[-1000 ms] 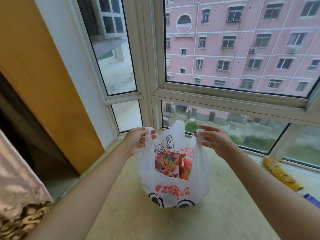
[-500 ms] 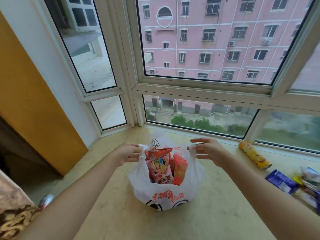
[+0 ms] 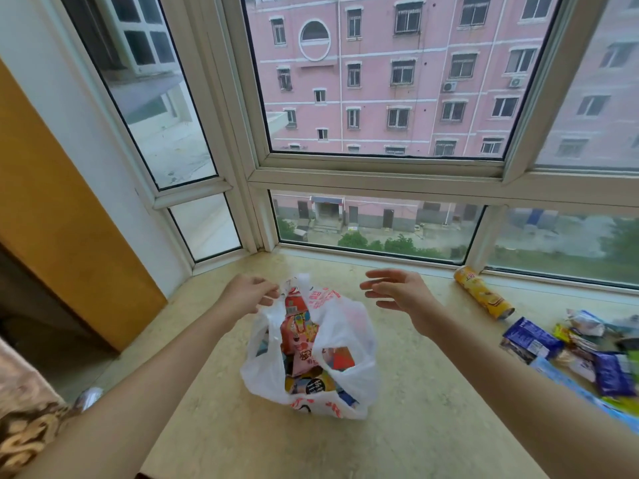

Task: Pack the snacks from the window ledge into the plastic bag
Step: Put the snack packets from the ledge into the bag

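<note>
A white plastic bag [image 3: 349, 335] with red print stands on the beige window ledge [image 3: 432, 392], its mouth sagging open over pink and orange snack packs [image 3: 298, 335]. My left hand [image 3: 249, 294] pinches the bag's left handle at its top. Just right of the bag, my right hand [image 3: 397, 288] hovers above the ledge with spread fingers, holding nothing. A yellow chip tube [image 3: 482, 296] lies on its side by the window. Several blue and yellow snack packets [image 3: 570, 347] lie in a heap at the far right.
White window frames [image 3: 373, 179] rise behind the ledge, meeting at a corner post at the back left. An orange-brown panel [image 3: 69, 236] stands on the left. Patterned fabric [image 3: 24, 420] shows at the bottom left, beside the ledge's front edge.
The bag has been set down and has slumped open. My right hand has let go of its handle and opened, shifting right. The view has swung right, showing more packets.
</note>
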The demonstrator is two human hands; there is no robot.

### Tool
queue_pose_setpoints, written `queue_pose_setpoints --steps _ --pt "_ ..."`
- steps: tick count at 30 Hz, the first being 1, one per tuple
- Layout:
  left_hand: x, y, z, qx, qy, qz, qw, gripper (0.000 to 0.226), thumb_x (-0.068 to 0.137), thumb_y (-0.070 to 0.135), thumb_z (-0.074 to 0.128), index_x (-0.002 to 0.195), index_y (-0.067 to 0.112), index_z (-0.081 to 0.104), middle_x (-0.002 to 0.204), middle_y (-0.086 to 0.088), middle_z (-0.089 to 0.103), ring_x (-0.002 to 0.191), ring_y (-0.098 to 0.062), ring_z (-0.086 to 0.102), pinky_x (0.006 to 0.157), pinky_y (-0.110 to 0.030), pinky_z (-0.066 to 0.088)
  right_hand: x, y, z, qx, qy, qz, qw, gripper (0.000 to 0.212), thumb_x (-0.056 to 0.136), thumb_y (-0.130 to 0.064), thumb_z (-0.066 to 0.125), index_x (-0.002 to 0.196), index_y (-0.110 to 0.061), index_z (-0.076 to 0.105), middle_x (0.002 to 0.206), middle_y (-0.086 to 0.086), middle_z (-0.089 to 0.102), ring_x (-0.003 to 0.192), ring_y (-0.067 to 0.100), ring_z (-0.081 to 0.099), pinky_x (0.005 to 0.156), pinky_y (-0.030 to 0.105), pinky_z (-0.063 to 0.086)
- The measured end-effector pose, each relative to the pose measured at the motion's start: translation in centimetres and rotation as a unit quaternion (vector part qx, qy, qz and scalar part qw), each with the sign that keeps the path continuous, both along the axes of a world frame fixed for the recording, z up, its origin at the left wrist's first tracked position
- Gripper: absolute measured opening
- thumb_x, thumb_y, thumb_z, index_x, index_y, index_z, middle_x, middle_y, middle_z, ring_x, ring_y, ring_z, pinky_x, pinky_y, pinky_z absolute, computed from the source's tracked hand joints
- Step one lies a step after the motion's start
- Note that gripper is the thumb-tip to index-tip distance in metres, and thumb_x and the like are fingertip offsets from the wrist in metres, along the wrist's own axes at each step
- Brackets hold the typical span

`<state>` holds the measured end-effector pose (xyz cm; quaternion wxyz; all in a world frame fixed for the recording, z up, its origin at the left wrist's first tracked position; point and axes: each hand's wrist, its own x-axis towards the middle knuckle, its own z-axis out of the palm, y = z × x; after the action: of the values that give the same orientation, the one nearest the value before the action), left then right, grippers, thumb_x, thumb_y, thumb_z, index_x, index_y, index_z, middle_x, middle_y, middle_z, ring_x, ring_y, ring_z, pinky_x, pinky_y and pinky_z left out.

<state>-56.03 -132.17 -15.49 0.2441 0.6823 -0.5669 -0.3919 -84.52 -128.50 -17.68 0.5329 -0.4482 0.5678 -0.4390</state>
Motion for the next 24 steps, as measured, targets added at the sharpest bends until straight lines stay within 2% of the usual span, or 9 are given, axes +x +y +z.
queue_pose_setpoints --steps 2,4,7,9,14,16,18,21,24 --pt "-1.4 1.3 -0.3 -0.066 -0.048 -0.031 0.996 0.021 0.094 0.033 0.055 0.1 0.018 0.069 0.1 0.004 0.071 0.09 -0.011 0.065 0.077 -0.03 0.048 -0.3 1.1 -0.2 -0.036 0.046 -0.009 0.998 0.027 0.087 0.002 0.057 0.108 -0.012 0.068 0.096 0.001 0.074 0.09 0.016 0.069 0.078 0.026 0.052" --pt "-3.0 2.8 -0.7 -0.119 -0.127 -0.083 0.981 0.025 0.094 0.041 0.053 0.111 0.027 0.065 0.106 0.011 0.068 0.093 -0.007 0.062 0.076 -0.027 0.047 -0.8 2.2 -0.7 -0.097 0.151 -0.01 0.984 0.025 0.088 -0.004 0.059 0.107 -0.016 0.068 0.1 -0.003 0.072 0.094 0.012 0.067 0.085 0.028 0.053" --pt "-5.3 5.0 -1.3 -0.198 -0.252 -0.135 0.938 0.033 0.094 0.048 0.049 0.121 0.033 0.059 0.114 0.016 0.062 0.094 -0.005 0.057 0.068 -0.024 0.043 -1.9 4.3 -1.8 -0.178 0.379 0.011 0.908 0.026 0.092 -0.021 0.058 0.117 -0.023 0.065 0.117 -0.01 0.065 0.106 0.009 0.06 0.087 0.029 0.05" --pt "-6.3 5.7 -2.1 -0.252 -0.327 -0.17 0.895 0.039 0.092 0.051 0.05 0.127 0.033 0.056 0.124 0.014 0.059 0.106 -0.011 0.056 0.077 -0.027 0.043 -2.4 5.6 -2.6 -0.227 0.473 0.021 0.851 0.03 0.092 -0.028 0.058 0.121 -0.023 0.063 0.123 -0.009 0.062 0.111 0.012 0.058 0.085 0.03 0.049" --pt "-4.9 5.1 -5.4 -0.208 -0.491 -0.28 0.798 0.051 0.09 0.046 0.048 0.139 0.033 0.042 0.142 0.011 0.045 0.135 -0.011 0.033 0.111 -0.04 0.019 2.0 8.1 -6.3 -0.314 0.577 0.063 0.751 0.039 0.066 -0.045 0.073 0.101 -0.025 0.07 0.095 -0.009 0.071 0.086 0.015 0.067 0.073 0.027 0.054" --pt "-3.4 4.2 -6.8 -0.198 -0.528 -0.315 0.763 0.055 0.087 0.044 0.054 0.139 0.03 0.042 0.144 0.006 0.044 0.14 -0.016 0.028 0.114 -0.048 0.013 5.8 8.0 -8.3 -0.289 0.593 0.094 0.745 0.058 0.051 -0.053 0.078 0.101 -0.025 0.068 0.088 -0.009 0.069 0.081 0.016 0.067 0.073 0.028 0.054" --pt "-2.3 3.4 -8.0 -0.185 -0.556 -0.339 0.736 0.059 0.075 0.043 0.068 0.13 0.028 0.053 0.136 0.0 0.054 0.135 -0.021 0.04 0.111 -0.053 0.017 9.4 6.8 -10.5 -0.237 0.621 0.112 0.739 0.079 0.041 -0.058 0.079 0.11 -0.024 0.063 0.085 -0.007 0.067 0.08 0.02 0.066 0.076 0.038 0.054" --pt "-0.9 2.7 -9.5 -0.197 -0.563 -0.376 0.709 0.06 0.059 0.037 0.079 0.116 0.024 0.065 0.117 -0.001 0.066 0.121 -0.023 0.056 0.107 -0.054 0.015 13.1 4.8 -12.4 -0.193 0.656 0.126 0.718 0.096 0.038 -0.044 0.082 0.126 -0.023 0.05 0.094 0.0 0.066 0.077 0.026 0.064 0.08 0.053 0.051" --pt "1.8 1.7 -11.4 -0.2 -0.595 -0.364 0.688 0.065 0.088 0.026 0.056 0.148 0.019 0.029 0.152 -0.009 0.031 0.145 -0.026 0.017 0.113 -0.055 -0.002 13.3 2.4 -12.9 -0.204 0.697 0.137 0.674 0.084 0.05 -0.013 0.072 0.13 -0.023 0.047 0.105 0.006 0.068 0.061 0.025 0.062 0.075 0.053 0.053"
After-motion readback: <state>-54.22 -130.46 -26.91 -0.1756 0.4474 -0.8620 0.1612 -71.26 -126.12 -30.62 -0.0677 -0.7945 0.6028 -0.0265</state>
